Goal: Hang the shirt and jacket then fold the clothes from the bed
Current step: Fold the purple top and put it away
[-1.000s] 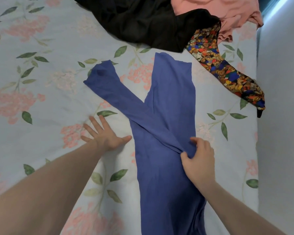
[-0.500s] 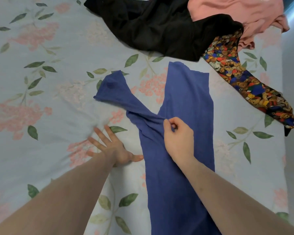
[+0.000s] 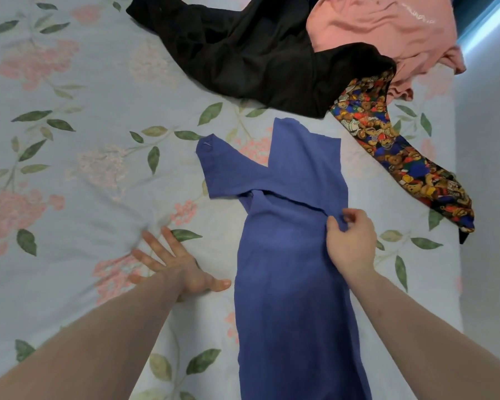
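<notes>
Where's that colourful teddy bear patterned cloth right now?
In the head view, the teddy bear cloth lies on the bed at upper right, its upper end under the black garment and the pink garment.

– What sort of place was it?
– A home bedroom: a bed point(image 3: 70, 174) under a pale floral sheet, loose clothes point(image 3: 272, 62) heaped at its far edge, a plain wall point(image 3: 488, 197) along its right edge.

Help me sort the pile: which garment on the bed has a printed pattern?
The teddy-bear print cloth lying at the right, beside the wall. The blue garment, the black one and the pink one are all plain.
</notes>
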Demonstrator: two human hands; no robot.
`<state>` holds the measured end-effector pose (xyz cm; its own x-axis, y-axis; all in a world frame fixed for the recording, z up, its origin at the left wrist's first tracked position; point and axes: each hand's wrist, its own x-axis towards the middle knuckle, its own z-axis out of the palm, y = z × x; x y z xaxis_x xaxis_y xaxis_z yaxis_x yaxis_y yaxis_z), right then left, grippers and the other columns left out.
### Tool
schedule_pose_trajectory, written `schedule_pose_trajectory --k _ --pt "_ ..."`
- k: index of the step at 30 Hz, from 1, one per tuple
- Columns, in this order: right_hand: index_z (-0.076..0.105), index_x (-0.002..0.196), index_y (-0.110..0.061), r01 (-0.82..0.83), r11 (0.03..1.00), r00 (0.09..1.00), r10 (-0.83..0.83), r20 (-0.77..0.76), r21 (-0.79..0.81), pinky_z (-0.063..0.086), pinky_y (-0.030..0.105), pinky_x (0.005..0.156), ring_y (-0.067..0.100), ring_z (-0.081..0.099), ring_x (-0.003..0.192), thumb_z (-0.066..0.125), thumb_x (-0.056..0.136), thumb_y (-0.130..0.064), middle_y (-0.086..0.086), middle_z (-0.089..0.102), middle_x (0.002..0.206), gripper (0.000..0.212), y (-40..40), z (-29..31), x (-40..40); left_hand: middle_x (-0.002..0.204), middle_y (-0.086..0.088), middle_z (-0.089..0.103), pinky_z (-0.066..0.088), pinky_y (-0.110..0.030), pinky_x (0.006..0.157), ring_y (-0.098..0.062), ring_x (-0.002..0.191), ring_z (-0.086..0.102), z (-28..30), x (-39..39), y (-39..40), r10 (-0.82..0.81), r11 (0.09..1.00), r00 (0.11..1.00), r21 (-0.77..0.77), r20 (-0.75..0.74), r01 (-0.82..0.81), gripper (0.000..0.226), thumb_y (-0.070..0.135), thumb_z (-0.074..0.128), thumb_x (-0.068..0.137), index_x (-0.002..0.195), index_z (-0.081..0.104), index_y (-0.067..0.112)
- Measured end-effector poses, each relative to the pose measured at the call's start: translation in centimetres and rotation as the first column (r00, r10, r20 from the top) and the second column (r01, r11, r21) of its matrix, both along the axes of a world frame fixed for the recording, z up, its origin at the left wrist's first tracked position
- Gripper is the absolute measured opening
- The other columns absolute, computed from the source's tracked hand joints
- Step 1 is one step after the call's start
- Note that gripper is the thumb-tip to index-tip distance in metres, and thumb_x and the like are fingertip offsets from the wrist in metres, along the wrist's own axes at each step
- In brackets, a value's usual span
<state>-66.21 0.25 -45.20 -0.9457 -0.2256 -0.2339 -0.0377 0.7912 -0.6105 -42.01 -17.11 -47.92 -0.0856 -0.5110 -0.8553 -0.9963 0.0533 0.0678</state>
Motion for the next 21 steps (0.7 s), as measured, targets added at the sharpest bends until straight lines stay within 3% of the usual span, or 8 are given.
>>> schedule_pose_trajectory --k 3,6,10,12,14,17,19,21 --pt "0.059 0.133 -0.021 -0.270 0.963 0.946 0.267 -0.183 0.010 0.047 0.043 0.104 0.027 0.055 0.121 0.070 0.090 -0.034 0.003 0.059 0.133 0.046 -3.3 0.9 1.0 0.129 -0.013 -0.071 0.005 -0.077 0.115 -0.054 0.130 -0.051 0.0 0.0 0.0 0.000 1.000 1.000 0.000 -0.008 0.000 0.184 0.087 0.083 0.031 0.113 -0.068 0.021" --pt "0.057 0.136 -0.028 -0.459 0.888 0.871 0.451 -0.195 0.006 0.045 0.043 0.102 0.025 0.049 0.126 0.070 0.089 -0.033 -0.004 0.056 0.137 0.050 -7.7 0.9 2.0 0.129 -0.013 -0.071 0.005 -0.077 0.115 -0.052 0.129 -0.053 0.2 -0.2 0.0 0.010 1.000 1.000 -0.001 -0.011 -0.010 0.185 0.086 0.084 0.032 0.119 -0.066 0.020" --pt "0.050 0.147 -0.030 -0.674 0.675 0.657 0.734 -0.173 0.300 0.039 0.040 0.104 0.026 0.041 0.130 0.067 0.093 -0.035 -0.004 0.046 0.145 0.056 -12.3 -1.1 2.4 0.133 -0.016 -0.068 -0.001 -0.081 0.112 -0.054 0.132 -0.049 0.1 -0.5 0.0 0.018 1.000 1.000 0.001 0.003 -0.018 0.186 0.084 0.084 0.034 0.130 -0.060 0.016" --pt "0.059 0.140 -0.032 -0.677 0.628 0.617 0.769 -0.170 0.383 0.040 0.038 0.099 0.026 0.044 0.124 0.064 0.096 -0.033 -0.004 0.049 0.138 0.044 -13.7 -1.9 2.0 0.133 -0.016 -0.068 -0.004 -0.081 0.111 -0.053 0.133 -0.049 0.0 -0.5 0.1 0.026 1.000 1.000 -0.001 -0.003 -0.026 0.186 0.083 0.085 0.035 0.130 -0.060 0.016" --pt "0.072 0.117 -0.033 -0.632 0.715 0.679 0.697 -0.230 0.300 0.043 0.037 0.090 0.024 0.051 0.111 0.062 0.096 -0.028 -0.007 0.060 0.121 0.024 -14.6 -1.9 1.7 0.132 -0.016 -0.069 -0.006 -0.081 0.109 -0.053 0.133 -0.049 0.0 -0.5 0.1 0.026 1.000 1.000 -0.007 -0.006 -0.026 0.186 0.084 0.084 0.034 0.130 -0.060 0.016" --pt "0.071 0.091 -0.027 -0.362 0.905 0.928 0.327 -0.179 -0.224 0.050 0.026 0.074 0.011 0.061 0.089 0.063 0.092 -0.022 -0.013 0.069 0.089 0.010 -15.1 -0.4 0.6 0.131 -0.016 -0.069 -0.006 -0.082 0.108 -0.053 0.133 -0.049 0.0 -0.6 0.2 0.043 0.999 0.999 -0.012 -0.001 -0.043 0.186 0.084 0.084 0.034 0.129 -0.061 0.015" --pt "0.066 0.091 -0.023 -0.123 0.896 0.992 0.109 -0.059 -0.427 0.046 0.014 0.067 0.005 0.062 0.081 0.062 0.095 -0.023 -0.014 0.066 0.082 0.006 -15.1 1.2 -1.1 0.131 -0.015 -0.070 -0.004 -0.082 0.109 -0.052 0.134 -0.049 -0.1 -0.7 0.2 0.047 0.999 0.999 -0.016 0.005 -0.047 0.187 0.083 0.085 0.034 0.129 -0.061 0.015" --pt "0.062 0.087 -0.019 0.014 0.895 0.999 -0.035 -0.039 -0.446 0.043 0.019 0.064 0.007 0.056 0.073 0.058 0.098 -0.027 -0.010 0.061 0.078 0.014 -15.0 2.0 -3.8 0.131 -0.014 -0.070 -0.004 -0.081 0.110 -0.052 0.134 -0.049 0.0 -0.8 0.2 0.058 0.998 0.998 -0.011 0.015 -0.058 0.188 0.083 0.085 0.032 0.130 -0.061 0.015"
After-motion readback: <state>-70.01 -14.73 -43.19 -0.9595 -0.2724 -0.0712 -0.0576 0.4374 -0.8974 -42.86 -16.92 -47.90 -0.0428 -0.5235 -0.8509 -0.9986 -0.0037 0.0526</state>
